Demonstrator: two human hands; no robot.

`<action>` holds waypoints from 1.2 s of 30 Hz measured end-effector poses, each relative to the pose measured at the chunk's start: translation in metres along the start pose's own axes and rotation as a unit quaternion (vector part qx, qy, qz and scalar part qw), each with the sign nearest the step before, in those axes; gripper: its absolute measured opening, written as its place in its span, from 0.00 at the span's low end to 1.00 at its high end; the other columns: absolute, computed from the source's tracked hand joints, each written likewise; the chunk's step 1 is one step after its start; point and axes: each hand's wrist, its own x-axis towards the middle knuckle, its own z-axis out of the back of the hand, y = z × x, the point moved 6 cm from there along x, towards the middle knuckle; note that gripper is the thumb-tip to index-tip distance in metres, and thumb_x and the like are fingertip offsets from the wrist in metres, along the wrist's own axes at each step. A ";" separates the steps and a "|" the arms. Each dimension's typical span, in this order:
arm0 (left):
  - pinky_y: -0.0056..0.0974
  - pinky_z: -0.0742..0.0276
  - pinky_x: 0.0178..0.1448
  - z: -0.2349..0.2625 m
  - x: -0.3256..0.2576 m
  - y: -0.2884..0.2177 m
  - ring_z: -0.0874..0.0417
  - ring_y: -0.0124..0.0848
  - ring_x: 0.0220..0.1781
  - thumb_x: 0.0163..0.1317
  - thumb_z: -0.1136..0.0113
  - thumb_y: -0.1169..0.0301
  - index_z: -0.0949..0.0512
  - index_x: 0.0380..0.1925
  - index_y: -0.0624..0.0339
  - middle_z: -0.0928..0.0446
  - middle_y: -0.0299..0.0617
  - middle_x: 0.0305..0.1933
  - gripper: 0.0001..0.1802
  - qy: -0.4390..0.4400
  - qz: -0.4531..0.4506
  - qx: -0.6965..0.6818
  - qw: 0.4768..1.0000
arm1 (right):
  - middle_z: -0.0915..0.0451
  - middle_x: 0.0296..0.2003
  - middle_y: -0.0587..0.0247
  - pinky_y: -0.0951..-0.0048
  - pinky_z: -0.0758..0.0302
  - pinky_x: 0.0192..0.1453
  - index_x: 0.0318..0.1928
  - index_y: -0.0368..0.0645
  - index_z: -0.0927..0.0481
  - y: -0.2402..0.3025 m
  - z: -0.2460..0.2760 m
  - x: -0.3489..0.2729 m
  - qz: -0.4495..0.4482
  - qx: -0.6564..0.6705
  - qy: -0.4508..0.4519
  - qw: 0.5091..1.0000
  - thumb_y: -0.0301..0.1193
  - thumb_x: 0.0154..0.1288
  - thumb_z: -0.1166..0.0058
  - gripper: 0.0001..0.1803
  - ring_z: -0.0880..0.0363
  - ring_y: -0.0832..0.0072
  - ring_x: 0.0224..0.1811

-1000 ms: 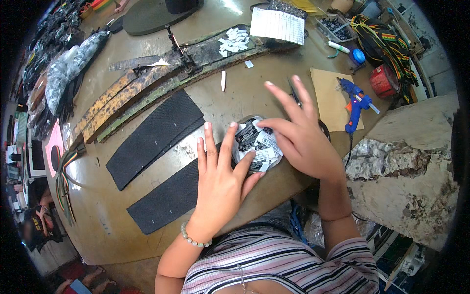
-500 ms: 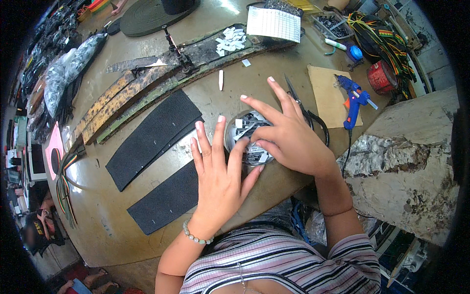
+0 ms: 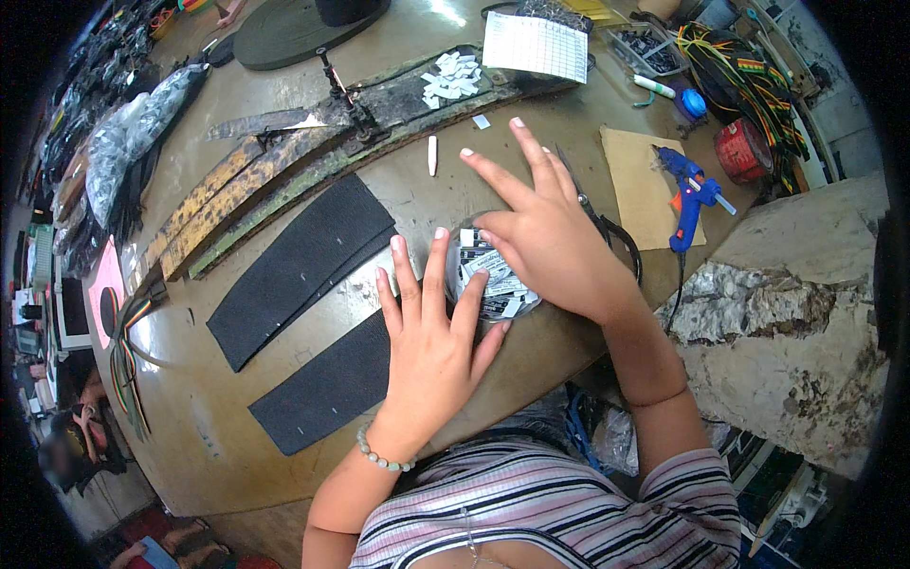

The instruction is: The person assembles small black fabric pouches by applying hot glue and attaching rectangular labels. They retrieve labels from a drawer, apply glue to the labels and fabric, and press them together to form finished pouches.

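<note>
A brown table [image 3: 204, 427] fills most of the scene, and across its far left part runs a long, worn, yellow-and-black beam [image 3: 256, 187]. Nearer lie black fabric pieces: a far piece [image 3: 303, 266], layered at its right edge, and a near piece [image 3: 322, 384], its right end covered by the left hand [image 3: 431, 360]. That hand is spread, grasping nothing. The right hand [image 3: 573, 251] has its outer fingers fanned, thumb and forefinger close together; whether they pinch anything, I cannot tell. To the right lies a tan sheet [image 3: 630, 185]. Between the two hands, near the table's near edge, sits a round clear container [image 3: 451, 264]. A blue glue gun [image 3: 689, 194] lies over the tan sheet's right side, while black-handled scissors [image 3: 603, 226] lie just beyond the right hand, partly hidden. A white stick [image 3: 432, 156] lies farther off. Small printed labels [image 3: 504, 283] fill the container, with the left forefinger over them and the right thumb at their far side.
</note>
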 end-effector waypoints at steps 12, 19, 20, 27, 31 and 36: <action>0.70 0.60 0.75 -0.001 -0.003 0.002 0.57 0.68 0.79 0.59 0.33 0.54 0.25 0.60 0.52 0.49 0.59 0.77 0.30 -0.020 -0.004 -0.001 1.000 | 0.23 0.61 0.56 0.52 0.38 0.72 0.39 0.43 0.12 -0.028 0.011 -0.008 -0.087 0.258 -0.121 0.955 0.30 0.62 0.36 0.07 0.36 0.51 0.69; 0.55 0.39 0.71 0.040 -0.009 0.009 0.34 0.54 0.69 0.56 0.29 0.57 0.24 0.58 0.59 0.31 0.55 0.64 0.31 -0.164 0.024 -0.278 0.946 | 0.20 0.56 0.55 0.61 0.34 0.69 0.41 0.42 0.13 0.005 0.027 -0.029 -0.087 0.542 -0.154 0.821 0.27 0.61 0.34 0.08 0.26 0.65 0.62; 0.48 0.31 0.67 0.044 -0.013 0.012 0.25 0.49 0.63 0.56 0.27 0.62 0.20 0.52 0.61 0.23 0.53 0.56 0.26 -0.182 0.054 -0.351 0.917 | 0.22 0.59 0.50 0.61 0.38 0.72 0.43 0.39 0.13 0.019 0.029 -0.034 -0.056 0.499 -0.119 0.857 0.26 0.65 0.39 0.07 0.36 0.64 0.71; 0.30 0.24 0.42 0.059 -0.089 0.057 0.20 0.26 0.36 0.62 0.35 0.77 0.22 0.41 0.65 0.20 0.40 0.37 0.09 -0.252 0.261 -0.544 0.756 | 0.46 0.71 0.33 0.48 0.41 0.74 0.73 0.51 0.38 0.020 0.010 -0.035 -0.122 0.147 0.024 0.981 0.56 0.45 0.27 0.57 0.42 0.39 0.71; 0.31 0.22 0.43 0.061 -0.133 0.099 0.21 0.32 0.39 0.68 0.48 0.69 0.29 0.48 0.63 0.26 0.43 0.42 0.12 -0.268 0.233 -0.741 0.570 | 0.38 0.67 0.38 0.50 0.41 0.74 0.73 0.49 0.39 0.026 -0.006 -0.034 -0.127 0.138 -0.006 0.982 0.48 0.49 0.27 0.53 0.38 0.43 0.69; 0.29 0.28 0.36 0.075 -0.169 0.116 0.27 0.29 0.32 0.66 0.47 0.67 0.29 0.49 0.60 0.29 0.41 0.40 0.14 -0.255 0.195 -0.746 0.583 | 0.34 0.65 0.41 0.57 0.39 0.74 0.71 0.38 0.38 -0.049 0.045 -0.033 -0.183 0.051 -0.203 0.961 0.46 0.48 0.27 0.52 0.34 0.49 0.68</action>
